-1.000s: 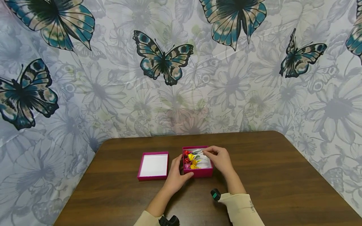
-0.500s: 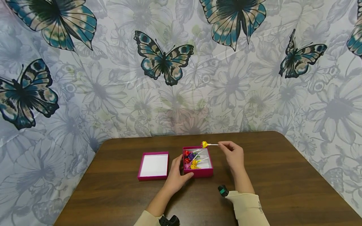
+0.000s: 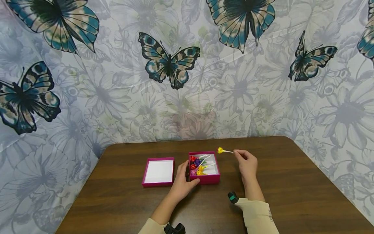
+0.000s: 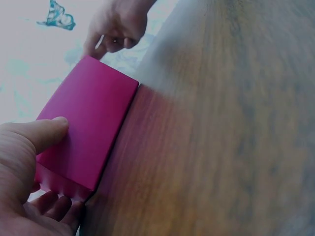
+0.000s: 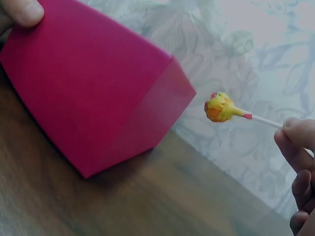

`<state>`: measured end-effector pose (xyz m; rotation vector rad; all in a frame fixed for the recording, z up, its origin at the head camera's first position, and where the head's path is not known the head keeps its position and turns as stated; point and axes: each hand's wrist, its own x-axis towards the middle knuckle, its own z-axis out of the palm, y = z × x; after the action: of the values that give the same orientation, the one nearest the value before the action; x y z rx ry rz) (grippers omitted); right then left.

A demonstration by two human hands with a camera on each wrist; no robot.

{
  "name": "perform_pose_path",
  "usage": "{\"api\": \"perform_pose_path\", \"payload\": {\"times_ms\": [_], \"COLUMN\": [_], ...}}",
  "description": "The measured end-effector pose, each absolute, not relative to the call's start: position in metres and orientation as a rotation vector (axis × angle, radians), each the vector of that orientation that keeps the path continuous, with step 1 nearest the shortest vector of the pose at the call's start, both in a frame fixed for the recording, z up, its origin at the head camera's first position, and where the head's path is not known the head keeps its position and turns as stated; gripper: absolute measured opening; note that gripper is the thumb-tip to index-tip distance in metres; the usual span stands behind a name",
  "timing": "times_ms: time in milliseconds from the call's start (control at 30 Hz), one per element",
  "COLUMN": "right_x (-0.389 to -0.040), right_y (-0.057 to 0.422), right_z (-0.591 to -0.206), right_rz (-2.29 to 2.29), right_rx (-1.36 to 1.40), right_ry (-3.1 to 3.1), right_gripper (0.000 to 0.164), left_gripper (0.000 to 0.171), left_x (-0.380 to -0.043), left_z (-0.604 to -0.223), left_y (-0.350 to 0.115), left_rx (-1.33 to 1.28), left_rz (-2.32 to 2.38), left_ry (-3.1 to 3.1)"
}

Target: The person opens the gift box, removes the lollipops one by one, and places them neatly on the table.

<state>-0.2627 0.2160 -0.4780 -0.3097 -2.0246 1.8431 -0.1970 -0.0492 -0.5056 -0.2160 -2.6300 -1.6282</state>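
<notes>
A dark brown, wood-grained surface (image 3: 309, 191) spread across the lower part of the head view, its far corners rounded and a pale sheen on its near middle. Behind it rose a pale grey-blue backdrop (image 3: 248, 113), faintly creased and printed with soft grey flowers (image 3: 349, 112). Over these sat teal, cream and black butterflies: a whole one (image 3: 168, 65) near the middle, another (image 3: 24, 97) cut by the left edge, and a smaller one (image 3: 305, 60) toward the right. Two large butterflies (image 3: 247, 13) ran off the top, and part of another wing (image 3: 367, 40) showed at the right edge.
</notes>
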Motion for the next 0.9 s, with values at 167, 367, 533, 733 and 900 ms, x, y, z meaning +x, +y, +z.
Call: {"api": "perform_pose_path", "payload": {"times_ms": [167, 367, 533, 733, 900], "right_x": [-0.264, -0.264, -0.265, -0.265, -0.265], "right_y": [0.220, 0.222, 0.223, 0.223, 0.222], "right_z": [-0.487, -0.494, -0.499, -0.502, -0.504], "right_rz": [1.803, 1.743, 1.574, 1.395, 1.313], "right_rx": [-0.427, -0.526, -0.578, -0.571, -0.515], "right_ry": [-2.018, -2.014, -2.053, -2.171, -2.261], "right_gripper": [0.023, 0.023, 0.019, 0.018, 0.020], "left_gripper": [0.091, 0.091, 0.091, 0.091, 0.090], "left_x": [-0.196, -0.195, -0.196, -0.195, -0.195], "left_z": [-0.506, -0.505, -0.505, -0.505, -0.505], "left_y": [-0.049, -0.049, -0.048, -0.048, -0.048], "left_rx": [-0.218, -0.225, -0.228, -0.227, -0.227], "left_rz": [-1.635, -1.624, -1.629, -1.629, -1.622], "left_ry": [-2.634, -2.636, -2.629, -2.628, -2.630]}}
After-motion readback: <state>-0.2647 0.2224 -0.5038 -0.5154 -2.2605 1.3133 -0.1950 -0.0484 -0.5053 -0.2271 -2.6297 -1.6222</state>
